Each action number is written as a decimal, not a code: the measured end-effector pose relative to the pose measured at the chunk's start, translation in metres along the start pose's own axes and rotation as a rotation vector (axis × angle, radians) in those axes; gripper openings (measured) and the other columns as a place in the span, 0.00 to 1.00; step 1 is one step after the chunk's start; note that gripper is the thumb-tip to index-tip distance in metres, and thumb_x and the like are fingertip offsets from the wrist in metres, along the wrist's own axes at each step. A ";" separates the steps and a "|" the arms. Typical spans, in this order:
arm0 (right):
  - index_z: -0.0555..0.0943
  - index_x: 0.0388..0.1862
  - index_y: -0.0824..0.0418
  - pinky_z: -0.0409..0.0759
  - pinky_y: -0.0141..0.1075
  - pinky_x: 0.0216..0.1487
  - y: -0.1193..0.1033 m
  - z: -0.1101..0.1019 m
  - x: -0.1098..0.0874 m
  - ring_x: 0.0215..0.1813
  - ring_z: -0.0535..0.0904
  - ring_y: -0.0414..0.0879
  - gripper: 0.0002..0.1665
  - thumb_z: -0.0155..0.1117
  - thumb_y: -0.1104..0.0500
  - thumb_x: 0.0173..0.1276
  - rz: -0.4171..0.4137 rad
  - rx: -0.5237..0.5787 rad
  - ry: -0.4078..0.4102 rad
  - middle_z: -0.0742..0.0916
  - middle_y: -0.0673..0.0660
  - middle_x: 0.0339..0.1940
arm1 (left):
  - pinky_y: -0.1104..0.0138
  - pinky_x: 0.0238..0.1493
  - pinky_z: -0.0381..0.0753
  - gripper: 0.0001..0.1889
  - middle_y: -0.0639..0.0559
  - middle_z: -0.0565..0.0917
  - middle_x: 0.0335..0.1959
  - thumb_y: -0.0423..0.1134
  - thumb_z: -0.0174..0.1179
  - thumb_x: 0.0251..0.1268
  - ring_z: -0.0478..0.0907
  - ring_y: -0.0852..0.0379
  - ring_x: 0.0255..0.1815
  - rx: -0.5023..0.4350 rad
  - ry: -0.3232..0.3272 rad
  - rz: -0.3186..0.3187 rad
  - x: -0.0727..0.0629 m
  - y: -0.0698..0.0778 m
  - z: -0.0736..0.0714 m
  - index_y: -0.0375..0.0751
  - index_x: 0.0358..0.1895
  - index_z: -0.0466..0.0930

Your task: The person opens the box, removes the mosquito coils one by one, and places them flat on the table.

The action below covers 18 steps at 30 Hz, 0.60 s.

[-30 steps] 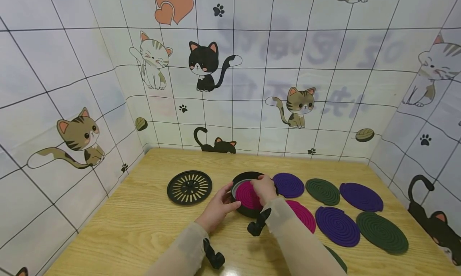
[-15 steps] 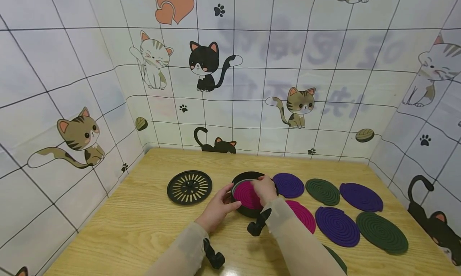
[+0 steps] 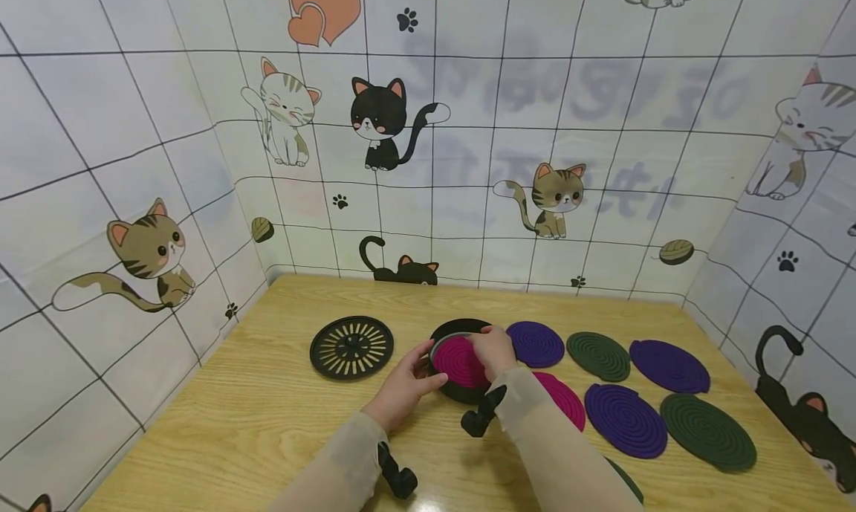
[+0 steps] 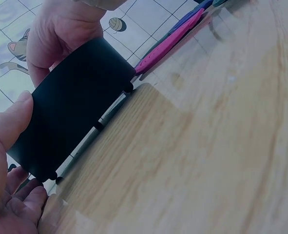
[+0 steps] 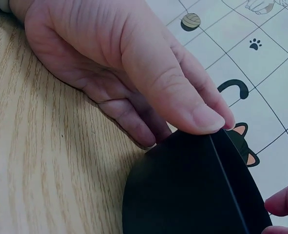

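A round black mosquito coil holder stands near the middle of the table, a magenta mosquito coil lying inside it. My left hand grips its left side, the thumb against the near wall. At the right rim, my right hand pinches the edge, with some fingertips hidden inside. The right wrist view shows the thumb on the rim of the black holder. Seen from the left wrist, the holder's dark wall has small feet underneath.
A slotted black lid lies to the left. Several flat coils spread over the right side: purple coil, green coil, another magenta coil. Patterned wall cloth rises behind the wooden table.
The magenta coil has shifted slightly to the left inside the holder, covering more of the pale ring there. Both hands have stayed nearly still.
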State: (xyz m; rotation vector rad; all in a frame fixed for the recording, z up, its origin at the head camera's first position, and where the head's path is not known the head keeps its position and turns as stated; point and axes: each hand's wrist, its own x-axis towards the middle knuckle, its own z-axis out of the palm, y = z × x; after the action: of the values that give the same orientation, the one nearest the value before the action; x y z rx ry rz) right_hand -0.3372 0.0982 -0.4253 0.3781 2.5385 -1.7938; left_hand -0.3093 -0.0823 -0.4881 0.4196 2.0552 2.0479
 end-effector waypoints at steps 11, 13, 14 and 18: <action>0.65 0.66 0.70 0.70 0.53 0.62 -0.001 0.000 -0.001 0.63 0.68 0.62 0.28 0.54 0.64 0.69 -0.015 0.043 0.045 0.71 0.70 0.64 | 0.51 0.67 0.65 0.40 0.38 0.59 0.73 0.41 0.65 0.63 0.58 0.41 0.72 -0.025 0.007 -0.007 -0.001 0.003 0.002 0.45 0.75 0.54; 0.66 0.67 0.69 0.70 0.53 0.61 -0.001 0.000 -0.002 0.63 0.68 0.62 0.27 0.53 0.64 0.69 -0.017 0.046 0.049 0.71 0.69 0.65 | 0.51 0.68 0.64 0.40 0.38 0.59 0.73 0.41 0.65 0.63 0.58 0.41 0.72 -0.028 0.007 -0.008 -0.002 0.003 0.002 0.45 0.75 0.53; 0.66 0.67 0.69 0.70 0.53 0.61 -0.001 0.000 -0.002 0.63 0.68 0.62 0.27 0.53 0.65 0.69 -0.020 0.047 0.053 0.71 0.69 0.65 | 0.51 0.68 0.64 0.40 0.38 0.59 0.73 0.40 0.65 0.64 0.58 0.40 0.72 -0.030 0.005 -0.008 -0.002 0.003 0.002 0.45 0.76 0.53; 0.68 0.65 0.69 0.71 0.52 0.61 0.000 -0.001 -0.001 0.63 0.69 0.61 0.27 0.54 0.66 0.68 -0.038 0.044 0.076 0.73 0.68 0.64 | 0.51 0.68 0.63 0.40 0.38 0.59 0.73 0.40 0.65 0.64 0.57 0.41 0.72 -0.026 0.006 -0.011 -0.002 0.003 0.002 0.45 0.75 0.53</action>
State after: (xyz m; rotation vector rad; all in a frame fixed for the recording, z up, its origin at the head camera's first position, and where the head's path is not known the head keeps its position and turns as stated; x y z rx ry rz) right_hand -0.3361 0.0991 -0.4250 0.4087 2.5771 -1.8865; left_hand -0.3064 -0.0815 -0.4856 0.3972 2.0282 2.0698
